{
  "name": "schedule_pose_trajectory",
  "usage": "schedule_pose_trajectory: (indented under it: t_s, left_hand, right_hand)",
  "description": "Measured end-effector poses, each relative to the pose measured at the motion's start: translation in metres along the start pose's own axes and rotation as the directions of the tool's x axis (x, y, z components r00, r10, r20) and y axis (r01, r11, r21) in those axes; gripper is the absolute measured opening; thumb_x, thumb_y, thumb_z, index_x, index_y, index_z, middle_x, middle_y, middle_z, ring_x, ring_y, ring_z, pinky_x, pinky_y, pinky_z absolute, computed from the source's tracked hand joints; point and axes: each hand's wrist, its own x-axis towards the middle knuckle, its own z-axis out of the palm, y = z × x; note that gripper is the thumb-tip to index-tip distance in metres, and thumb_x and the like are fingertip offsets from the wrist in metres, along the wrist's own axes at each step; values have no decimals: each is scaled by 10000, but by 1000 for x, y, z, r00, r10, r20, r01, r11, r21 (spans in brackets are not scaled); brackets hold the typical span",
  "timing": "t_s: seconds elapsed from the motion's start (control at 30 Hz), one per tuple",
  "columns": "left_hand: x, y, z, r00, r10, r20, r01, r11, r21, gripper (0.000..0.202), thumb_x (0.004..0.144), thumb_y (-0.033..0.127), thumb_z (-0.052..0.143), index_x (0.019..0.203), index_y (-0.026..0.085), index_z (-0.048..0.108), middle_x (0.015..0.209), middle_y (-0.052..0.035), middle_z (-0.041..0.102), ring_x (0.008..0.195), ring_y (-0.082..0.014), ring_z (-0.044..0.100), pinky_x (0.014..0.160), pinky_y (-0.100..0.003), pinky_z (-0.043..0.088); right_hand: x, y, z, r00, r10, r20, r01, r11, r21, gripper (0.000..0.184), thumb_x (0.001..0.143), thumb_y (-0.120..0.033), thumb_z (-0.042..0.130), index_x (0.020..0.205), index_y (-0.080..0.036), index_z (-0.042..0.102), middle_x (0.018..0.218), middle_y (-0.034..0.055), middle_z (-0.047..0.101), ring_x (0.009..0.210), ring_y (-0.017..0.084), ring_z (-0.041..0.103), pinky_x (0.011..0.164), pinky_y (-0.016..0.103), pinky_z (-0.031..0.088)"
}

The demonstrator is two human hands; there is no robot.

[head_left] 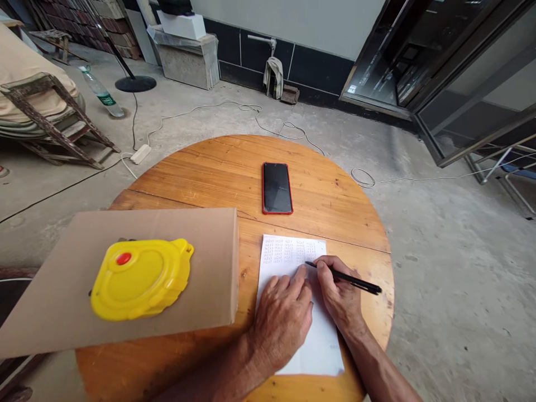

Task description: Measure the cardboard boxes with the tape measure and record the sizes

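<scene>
A black pen (355,280) is pinched in my right hand (341,293), its tip touching the white sheet of paper (312,346). Rows of small handwritten characters fill the top part of the sheet; they are too small to read surely. My left hand (285,315) lies flat on the paper, fingers stretched toward the writing and holding nothing. Its index fingertip is close to the pen tip. Beyond the paper, a smartphone (277,188) in a red case rests face up with a dark screen.
Left of the paper, a cardboard box (209,268) carries a yellow tape measure case (142,279) with a red button. All stand on a round wooden table (335,195). A wooden folding chair (54,117), a plastic bottle (100,92) and loose cables are on the concrete floor.
</scene>
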Motion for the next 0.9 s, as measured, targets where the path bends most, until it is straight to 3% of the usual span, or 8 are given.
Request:
schedule_pose_trajectory:
  t_s: [0.13,0.37,0.53,0.63,0.9]
  left_hand:
    - [0,1,-1,1000,9,2,-9,1000,-3,198,897,203,547,1068,176,642,1380,-72,586,975,-244,621,842,-433,500]
    - [0,1,-1,1000,-2,6,2,1000,6,223,894,198,547,1097,181,638,1397,-68,572,953,-244,617,831,-437,501]
    - [0,0,0,999,-6,34,6,1000,0,257,891,199,553,1138,178,620,1422,-57,550,959,-241,609,841,-437,498]
    - [1,0,-2,999,-6,50,6,1000,5,245,896,204,551,1129,179,622,1423,-60,547,951,-244,609,837,-439,496]
    - [1,1,-2,999,4,40,-4,1000,5,225,896,219,566,1113,184,614,1401,-58,561,972,-250,607,832,-442,495]
  right_hand:
    - [-1,3,-1,1000,21,23,-23,998,57,224,890,-300,536,729,-192,648,562,-25,595,491,127,520,487,237,426]
    - [-3,15,3,980,190,-52,-171,953,252,230,928,-377,545,828,-198,647,542,-38,572,494,144,531,519,271,438]
    - [1,13,7,980,159,-117,-124,957,264,221,920,-395,583,986,-200,665,742,18,679,673,185,624,697,337,502]
    - [3,13,8,976,184,-119,-140,942,306,251,919,-414,584,1036,-207,662,843,43,705,739,198,643,703,343,508]
    - [6,10,10,975,194,-104,-145,923,356,307,930,-482,544,1021,-205,640,784,18,668,691,184,613,671,328,493]
